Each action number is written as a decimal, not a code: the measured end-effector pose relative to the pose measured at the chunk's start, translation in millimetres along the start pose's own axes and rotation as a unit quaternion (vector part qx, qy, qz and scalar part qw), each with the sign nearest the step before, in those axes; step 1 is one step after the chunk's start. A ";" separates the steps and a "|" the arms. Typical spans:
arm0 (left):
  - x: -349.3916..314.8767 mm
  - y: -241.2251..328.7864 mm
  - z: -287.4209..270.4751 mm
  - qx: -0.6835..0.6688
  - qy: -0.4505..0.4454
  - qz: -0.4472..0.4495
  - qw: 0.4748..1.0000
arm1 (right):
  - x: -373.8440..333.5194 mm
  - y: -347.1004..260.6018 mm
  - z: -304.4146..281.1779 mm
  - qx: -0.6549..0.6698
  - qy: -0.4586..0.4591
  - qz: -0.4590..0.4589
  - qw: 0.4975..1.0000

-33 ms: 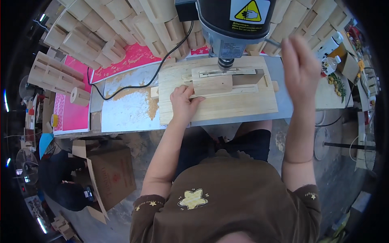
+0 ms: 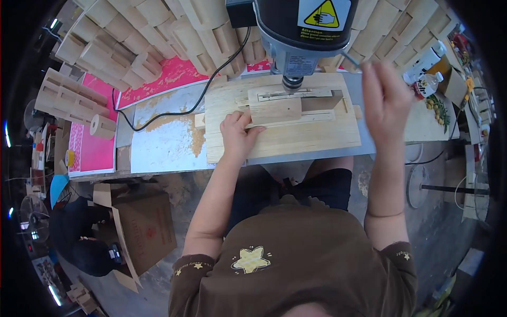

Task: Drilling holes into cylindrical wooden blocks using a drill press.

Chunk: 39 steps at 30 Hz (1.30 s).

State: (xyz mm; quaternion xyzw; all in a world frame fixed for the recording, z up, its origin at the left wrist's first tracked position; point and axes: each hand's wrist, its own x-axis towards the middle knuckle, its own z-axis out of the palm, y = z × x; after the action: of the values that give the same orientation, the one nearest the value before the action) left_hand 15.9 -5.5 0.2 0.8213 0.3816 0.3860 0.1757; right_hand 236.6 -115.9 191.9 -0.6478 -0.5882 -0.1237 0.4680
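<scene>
A drill press [image 2: 298,31] with a dark and blue-grey head stands at the far middle, its chuck [image 2: 292,83] over a wooden workpiece [image 2: 274,112]. This pale block has a long slot and lies in a wooden jig [image 2: 309,138]. My left hand [image 2: 238,136] grips the block's near left corner, fingers on top and thumb along its near side. Raised at the right, my right hand [image 2: 388,100] is closed, slightly blurred, around the end of the press's metal lever [image 2: 349,57]. Whether a bit touches the wood cannot be made out.
Slotted wooden cylinders [image 2: 100,47] are stacked behind the bench, and one lies at the left [image 2: 103,127]. A black cable [image 2: 211,79] crosses sawdust. A bottle [image 2: 429,83] stands at the right. Lower left, a person [image 2: 79,238] is beside a cardboard box [image 2: 148,230].
My right hand has come down slightly with the lever's end. My left hand keeps its hold on the workpiece.
</scene>
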 end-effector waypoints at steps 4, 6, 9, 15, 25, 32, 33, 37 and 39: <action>2.0 2.1 -1.5 -0.002 -0.005 -0.005 1.000 | -41.4 15.3 25.4 0.006 0.048 -0.038 0.998; 3.8 2.3 -1.2 -0.008 -0.006 0.000 1.000 | -56.0 36.1 47.0 0.006 0.067 -0.065 0.996; 5.9 5.1 2.2 -0.018 -0.021 -0.012 1.000 | -65.2 57.4 67.3 0.007 0.097 -0.097 0.991; 2.9 -0.1 -0.8 -0.007 -0.015 -0.003 1.000 | -48.8 48.3 46.6 -0.006 0.085 -0.152 0.985; 0.8 25.4 30.0 0.072 -0.045 -0.018 0.996 | 129.0 34.5 39.9 -0.011 0.017 -0.019 1.000; 0.1 28.3 33.4 0.044 -0.048 -0.024 0.998 | 66.2 4.3 -10.0 0.012 -0.039 -0.017 0.999; -1.7 23.3 30.4 0.054 -0.042 -0.024 0.997 | 45.0 10.2 -2.9 0.065 -0.041 -0.013 0.997; 2.4 23.1 26.8 0.055 -0.050 -0.026 0.997 | -17.6 12.8 8.1 0.011 -0.046 -0.038 0.998; 4.1 21.5 23.2 0.053 -0.045 -0.029 0.997 | -38.7 24.2 30.5 0.044 -0.014 -0.023 0.999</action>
State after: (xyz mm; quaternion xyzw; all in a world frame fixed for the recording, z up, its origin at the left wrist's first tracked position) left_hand 45.9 -16.2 0.0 0.8343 0.4174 0.3228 0.1599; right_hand 235.2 -114.8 137.0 -0.6143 -0.6143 -0.0992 0.4852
